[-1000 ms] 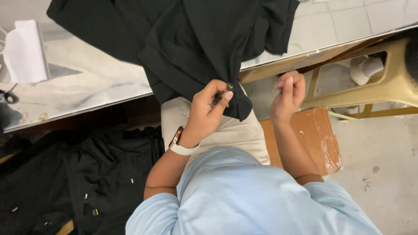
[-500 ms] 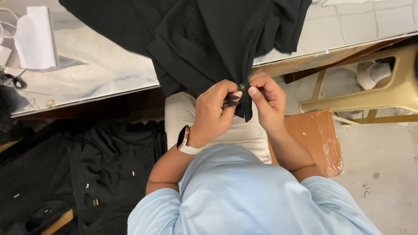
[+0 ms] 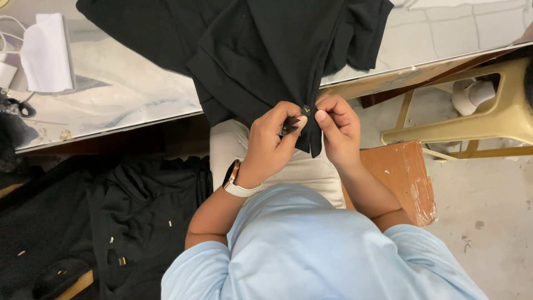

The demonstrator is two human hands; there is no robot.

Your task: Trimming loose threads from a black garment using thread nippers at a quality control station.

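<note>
The black garment point(image 3: 266, 61) runs past the top edge; the small dark tool point(image 3: 289, 125) between the fingers stays unidentifiable.

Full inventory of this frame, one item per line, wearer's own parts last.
black garment: 1, black, on the table, one edge hanging over toward the lap
small dark tag: 1, dark, at the garment's hanging edge, between the fingers
table: 1, pale glossy top, across the upper frame
white folded item: 1, white, table's left end
pile of black garments: 1, black, on the floor at left
brown box: 1, brown, beside the person's right arm
stool: 1, yellowish, at right
watch: 1, white strap, left wrist
left hand: pinching the tag
right hand: pinching the garment edge
</note>
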